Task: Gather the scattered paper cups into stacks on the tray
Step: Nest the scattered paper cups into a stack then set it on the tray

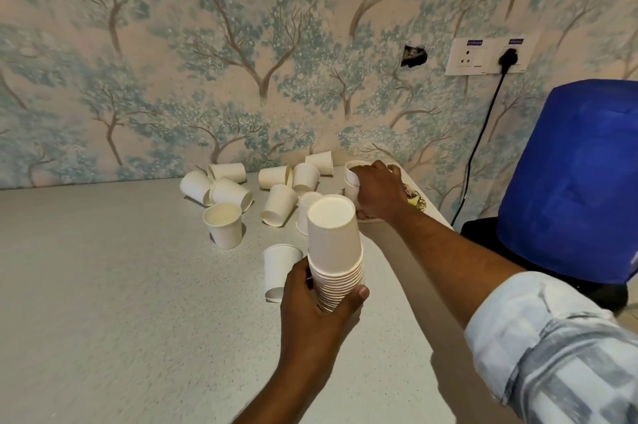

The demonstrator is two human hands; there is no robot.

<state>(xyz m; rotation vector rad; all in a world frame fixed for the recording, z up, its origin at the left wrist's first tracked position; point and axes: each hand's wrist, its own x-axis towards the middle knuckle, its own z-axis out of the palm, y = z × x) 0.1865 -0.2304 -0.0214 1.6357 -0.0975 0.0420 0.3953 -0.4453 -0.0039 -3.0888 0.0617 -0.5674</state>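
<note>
Cup stack [336,251]: inverted, held in left grip [310,302], fingers curled round its rims.
Right grip [376,192]: at 1 o'clock, clasped a cup [352,174] over the tray [419,204].
Loose cups [224,195]: strewn at 11 o'clock on bench [103,285].

A speckled grey counter [103,285] ran up to a wall [207,60] papered with blue-green trees. Up and right of the hands, a black plug [507,57] sat in a white socket plate [483,57], beside a ragged hole [414,56]. A blue tub [569,178] stood at far right.
</note>
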